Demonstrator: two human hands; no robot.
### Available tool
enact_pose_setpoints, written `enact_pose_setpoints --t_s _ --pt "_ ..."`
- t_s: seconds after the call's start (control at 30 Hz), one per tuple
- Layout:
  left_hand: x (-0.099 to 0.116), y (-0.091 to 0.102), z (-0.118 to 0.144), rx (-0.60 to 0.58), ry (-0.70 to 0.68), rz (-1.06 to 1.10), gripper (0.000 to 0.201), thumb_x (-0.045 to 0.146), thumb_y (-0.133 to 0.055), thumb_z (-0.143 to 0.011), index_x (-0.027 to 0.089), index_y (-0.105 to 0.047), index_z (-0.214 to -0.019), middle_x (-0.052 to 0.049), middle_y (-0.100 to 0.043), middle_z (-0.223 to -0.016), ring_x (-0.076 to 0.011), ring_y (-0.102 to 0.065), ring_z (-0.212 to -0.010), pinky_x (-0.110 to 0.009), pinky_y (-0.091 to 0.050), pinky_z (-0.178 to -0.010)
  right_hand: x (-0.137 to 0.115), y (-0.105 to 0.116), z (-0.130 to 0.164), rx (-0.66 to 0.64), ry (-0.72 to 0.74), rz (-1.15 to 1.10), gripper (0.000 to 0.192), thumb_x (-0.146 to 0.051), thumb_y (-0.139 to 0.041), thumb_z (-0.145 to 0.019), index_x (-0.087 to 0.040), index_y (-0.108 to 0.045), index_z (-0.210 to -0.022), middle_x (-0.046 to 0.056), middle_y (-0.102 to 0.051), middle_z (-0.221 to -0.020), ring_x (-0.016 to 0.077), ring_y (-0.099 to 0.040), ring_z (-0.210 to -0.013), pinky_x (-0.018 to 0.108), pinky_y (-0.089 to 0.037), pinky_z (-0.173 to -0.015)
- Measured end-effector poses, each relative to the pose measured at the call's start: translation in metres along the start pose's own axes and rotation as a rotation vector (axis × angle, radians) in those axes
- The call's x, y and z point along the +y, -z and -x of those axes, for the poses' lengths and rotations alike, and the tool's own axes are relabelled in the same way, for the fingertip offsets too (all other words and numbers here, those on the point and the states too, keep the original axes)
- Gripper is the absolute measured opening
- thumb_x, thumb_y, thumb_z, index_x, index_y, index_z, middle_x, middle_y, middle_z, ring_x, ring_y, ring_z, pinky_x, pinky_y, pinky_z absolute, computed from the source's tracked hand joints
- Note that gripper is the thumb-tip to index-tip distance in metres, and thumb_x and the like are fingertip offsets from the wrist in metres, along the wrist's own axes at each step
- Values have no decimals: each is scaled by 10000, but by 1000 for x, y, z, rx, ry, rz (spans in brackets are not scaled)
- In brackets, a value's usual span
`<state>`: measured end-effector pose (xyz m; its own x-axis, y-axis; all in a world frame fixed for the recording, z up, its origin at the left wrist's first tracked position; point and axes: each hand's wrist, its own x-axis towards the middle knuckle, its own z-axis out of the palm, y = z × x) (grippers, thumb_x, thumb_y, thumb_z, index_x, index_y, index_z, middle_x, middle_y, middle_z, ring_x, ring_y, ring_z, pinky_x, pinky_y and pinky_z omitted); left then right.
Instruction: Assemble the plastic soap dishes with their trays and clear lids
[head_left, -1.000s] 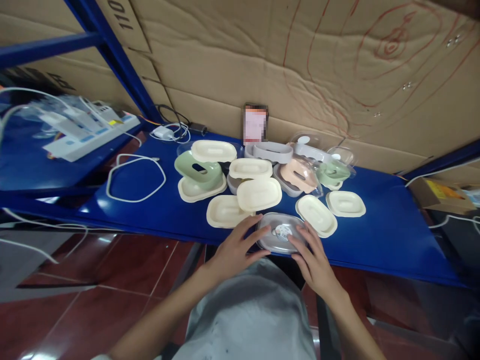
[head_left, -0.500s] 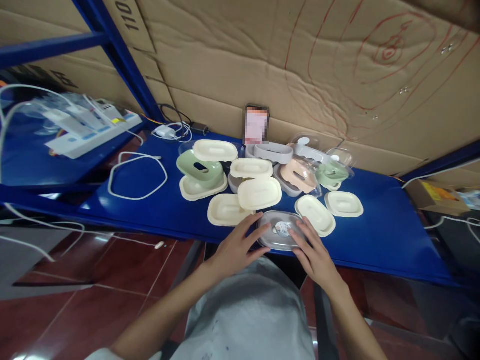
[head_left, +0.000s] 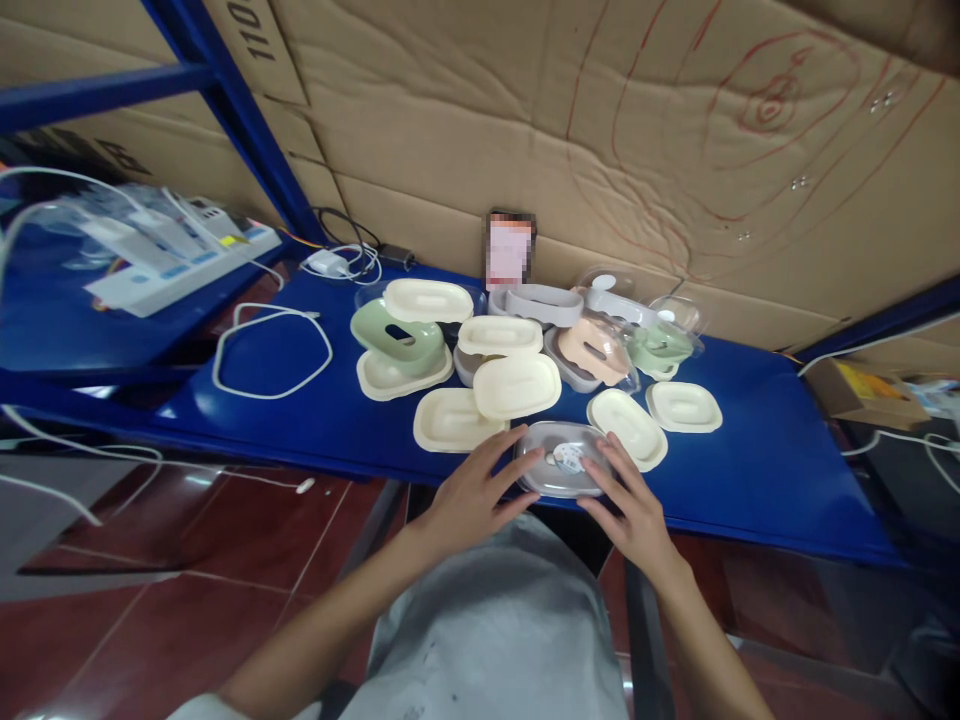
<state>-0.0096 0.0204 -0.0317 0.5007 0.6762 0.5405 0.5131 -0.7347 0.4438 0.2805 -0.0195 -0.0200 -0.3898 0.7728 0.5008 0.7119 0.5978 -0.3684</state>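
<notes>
A clear plastic lid with a round sticker lies at the near edge of the blue shelf. My left hand rests on its left side, fingers spread over the rim. My right hand touches its right side with the fingers apart. Just behind the lid lie cream oval trays, one beside my left fingers and one beside my right fingers.
Further back stand a green soap dish, a peach one, another green one and grey trays. A white cable loop lies at the left, with a power strip beyond. Cardboard backs the shelf.
My hands and the clear lid stay in much the same place; the view has shifted slightly, and my fingers have settled a little more around the lid's sides.
</notes>
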Motion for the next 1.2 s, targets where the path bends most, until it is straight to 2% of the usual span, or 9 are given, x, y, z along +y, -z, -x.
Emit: enact_pose_setpoints --t_s 0.13,0.37,0.53,0.7,0.8,0.9,1.0,1.1,1.2 --pt "1 0 0 -13 4 6 593 367 -662 -1055 277 -461 -1606 -155 -519 -1624 -317 -552 -1484 -512 -549 -1184 0 0 -1 -17 -27 -5 680 -229 -648 -1042 -375 -417 -1664 80 -477 -1686 340 -443 -1570 594 -491 -1231" --pt "-3 3 1 7 -6 68 491 321 -657 -1062 256 -512 -1527 -163 -529 -1594 -295 -558 -1488 -491 -567 -1173 -5 -6 2 -37 47 135 798 -241 -717 -1006 -363 -341 -1699 101 -401 -1729 365 -404 -1591 620 -493 -1224" --pt "-6 3 1 20 10 124 497 346 -712 -1029 242 -530 -1478 -167 -535 -1576 -294 -567 -1479 -489 -565 -1179 -5 -3 0 -70 47 82 730 -212 -650 -1040 -367 -359 -1691 95 -454 -1698 356 -400 -1594 617 -503 -1215" --pt "-7 3 1 26 19 111 485 345 -698 -1038 243 -526 -1479 -170 -533 -1575 -296 -564 -1483 -485 -568 -1175 -5 -4 -3 -98 24 104 782 -274 -731 -1002 -368 -368 -1688 106 -464 -1688 374 -351 -1616 637 -478 -1229" --pt "-5 2 2 20 14 83 496 341 -685 -1044 227 -521 -1498 -180 -530 -1582 -302 -559 -1488 -472 -571 -1171 -7 -7 -3 -77 23 98 779 -248 -735 -997 -353 -382 -1683 110 -477 -1676 370 -348 -1618 624 -490 -1225" --pt "-4 7 3 29 -58 34 560 368 -683 -1045 228 -488 -1550 -197 -481 -1632 -327 -506 -1530 -496 -543 -1195 -11 -4 3 10 65 110 767 -173 -746 -976 -337 -437 -1659 107 -517 -1648 371 -423 -1579 597 -522 -1208" --pt "-7 21 5 73 -92 -83 537 330 -702 -1033 228 -520 -1528 -203 -506 -1612 -349 -508 -1519 -591 -440 -1260 -6 13 20 175 59 201 791 -124 -794 -923 -335 -496 -1625 95 -549 -1625 392 -492 -1530 603 -536 -1190" --pt "-18 39 13 97 21 -259 437 238 -698 -1022 221 -590 -1446 -189 -600 -1518 -361 -574 -1445 -676 -355 -1270 19 48 48 417 -95 411 804 -173 -872 -867 -324 -551 -1589 104 -577 -1603 405 -565 -1466 604 -534 -1174" --pt "-28 51 26 58 117 -358 348 235 -672 -1036 226 -624 -1380 -166 -656 -1456 -362 -625 -1374 -674 -377 -1231 64 88 81 635 -364 645 723 -370 -895 -862 -212 -638 -1519 192 -635 -1524 432 -626 -1392 595 -535 -1143"
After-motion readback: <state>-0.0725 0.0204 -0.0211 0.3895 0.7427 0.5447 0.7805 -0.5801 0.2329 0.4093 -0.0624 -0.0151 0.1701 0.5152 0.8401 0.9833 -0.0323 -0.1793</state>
